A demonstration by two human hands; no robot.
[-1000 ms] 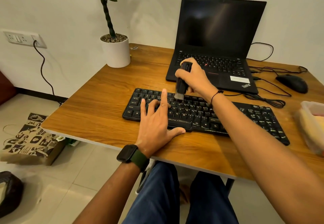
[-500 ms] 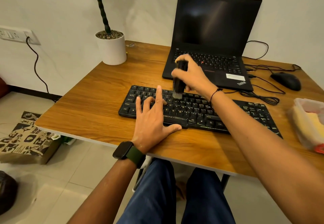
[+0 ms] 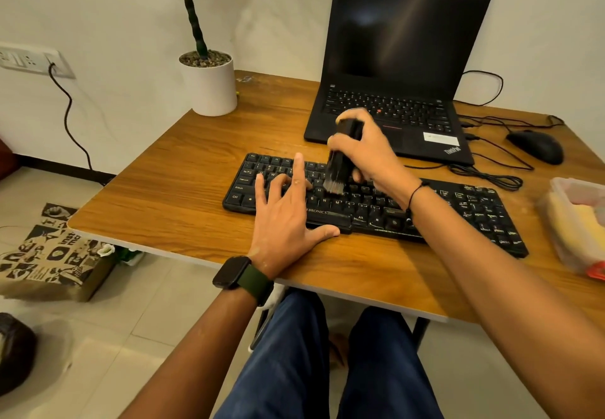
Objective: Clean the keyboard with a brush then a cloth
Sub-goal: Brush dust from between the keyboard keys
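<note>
A black external keyboard (image 3: 458, 209) lies across the wooden desk (image 3: 170, 196) near its front edge. My right hand (image 3: 373, 153) grips a black brush (image 3: 340, 159) held upright, its grey bristles touching the keys in the keyboard's middle. My left hand (image 3: 288, 218) rests flat on the keyboard's left half, fingers spread and straight, thumb lying along the front edge. A yellow cloth (image 3: 576, 225) sits in a clear plastic box (image 3: 556, 189) at the desk's right edge.
An open black laptop (image 3: 402, 68) stands just behind the keyboard, with a mouse (image 3: 537, 146) and cables (image 3: 487, 176) to its right. A white potted plant (image 3: 209, 84) is at the back left corner. A patterned bag (image 3: 55, 255) lies on the floor at left.
The brush bristles have slid a little toward me, from the upper key rows to the middle rows. My left hand has stayed in place on the keyboard.
</note>
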